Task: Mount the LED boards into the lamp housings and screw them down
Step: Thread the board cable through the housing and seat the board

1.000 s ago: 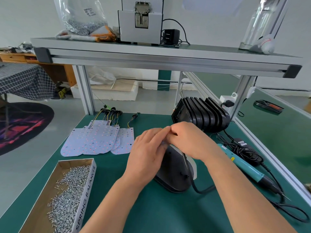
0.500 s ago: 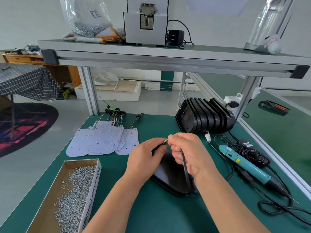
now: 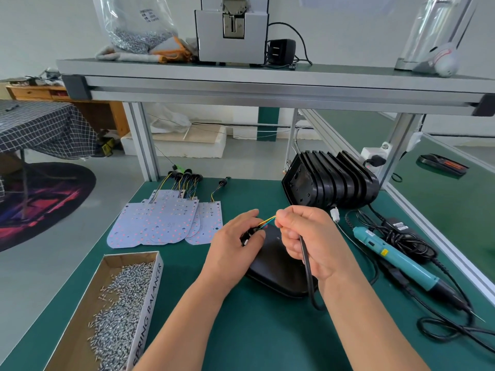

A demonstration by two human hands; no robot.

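A pale-walled room with a grey floor surrounds a workbench topped by a green mat [image 3: 241, 330], which fills the near half of the view. An aluminium shelf [image 3: 267, 84] spans the bench overhead and carries a grey machine box [image 3: 231, 36] and a clear bag of hardware [image 3: 134, 28]. On the floor at far left lie a round dark rug [image 3: 40, 199] and a table under a checked cloth [image 3: 40, 127]. At the far right of the mat, a row of black lamp housings [image 3: 334, 180] stands on edge, packed together. The LED boards [image 3: 160, 223] lie fanned flat at the centre left, their wire tails pointing away. A cardboard box [image 3: 150, 298] at the near left holds loose screws [image 3: 120, 303]. A teal electric screwdriver [image 3: 396, 261] lies on the right among black cords. One housing [image 3: 278, 266] lies flat in the middle, under both hands. The left hand [image 3: 233, 250] has its fingers curled round a small black connector [image 3: 247, 235]. The right hand [image 3: 308, 236] pinches yellow and green wires [image 3: 267, 220] between thumb and forefinger, and a black cable [image 3: 306, 266] runs down through its curled fingers to the mat.
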